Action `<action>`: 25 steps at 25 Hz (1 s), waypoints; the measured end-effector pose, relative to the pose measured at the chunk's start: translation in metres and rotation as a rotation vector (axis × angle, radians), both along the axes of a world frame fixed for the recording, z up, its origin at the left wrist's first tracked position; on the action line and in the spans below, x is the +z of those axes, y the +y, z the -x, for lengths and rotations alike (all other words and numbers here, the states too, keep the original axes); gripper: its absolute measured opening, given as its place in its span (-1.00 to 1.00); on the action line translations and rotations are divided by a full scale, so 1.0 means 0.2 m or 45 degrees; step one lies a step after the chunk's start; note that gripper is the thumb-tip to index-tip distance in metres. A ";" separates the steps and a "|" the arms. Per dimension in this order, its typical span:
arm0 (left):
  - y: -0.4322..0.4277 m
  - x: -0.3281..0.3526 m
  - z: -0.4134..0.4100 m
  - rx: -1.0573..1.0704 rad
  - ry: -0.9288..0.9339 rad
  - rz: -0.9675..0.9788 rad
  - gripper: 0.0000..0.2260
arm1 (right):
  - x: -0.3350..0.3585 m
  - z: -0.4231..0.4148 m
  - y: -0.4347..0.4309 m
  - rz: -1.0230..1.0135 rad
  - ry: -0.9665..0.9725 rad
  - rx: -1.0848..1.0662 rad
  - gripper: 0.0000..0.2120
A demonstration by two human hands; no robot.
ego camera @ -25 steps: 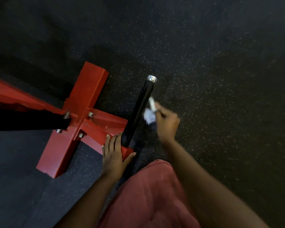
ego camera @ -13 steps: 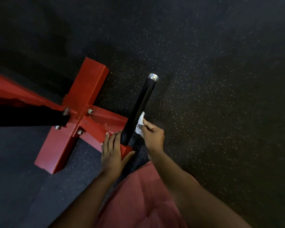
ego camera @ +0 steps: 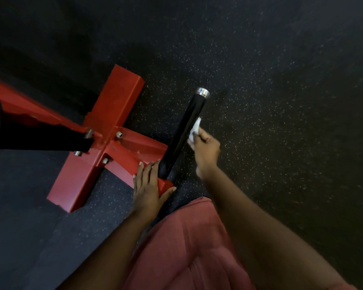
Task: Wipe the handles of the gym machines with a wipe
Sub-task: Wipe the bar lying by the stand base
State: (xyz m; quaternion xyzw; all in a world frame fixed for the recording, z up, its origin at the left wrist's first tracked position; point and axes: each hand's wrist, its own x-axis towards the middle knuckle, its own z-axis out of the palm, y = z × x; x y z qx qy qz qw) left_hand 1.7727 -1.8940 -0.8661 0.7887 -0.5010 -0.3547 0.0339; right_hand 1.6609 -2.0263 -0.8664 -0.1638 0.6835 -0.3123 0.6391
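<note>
A black handle point(ego camera: 182, 135) with a silver end cap point(ego camera: 202, 92) rises from the red frame point(ego camera: 113, 141) of a gym machine. My right hand point(ego camera: 205, 151) pinches a small white wipe point(ego camera: 194, 129) and holds it against the right side of the handle, about midway along it. My left hand point(ego camera: 148, 183) rests with straight fingers on the red frame at the foot of the handle, thumb spread round the frame's corner.
The red frame forms a bolted cross lying on dark speckled rubber flooring point(ego camera: 281, 122). A black padded part point(ego camera: 36, 139) juts in from the left. My pink-clad leg point(ego camera: 187, 248) fills the bottom centre.
My right hand slid the wipe down towards the base of the handle, then back up to about its middle. My left hand stayed on the frame.
</note>
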 end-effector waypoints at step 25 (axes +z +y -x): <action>0.02 -0.03 0.00 -0.038 -0.097 0.089 -0.22 | 0.17 0.07 -0.57 1.638 1.403 2.677 -0.70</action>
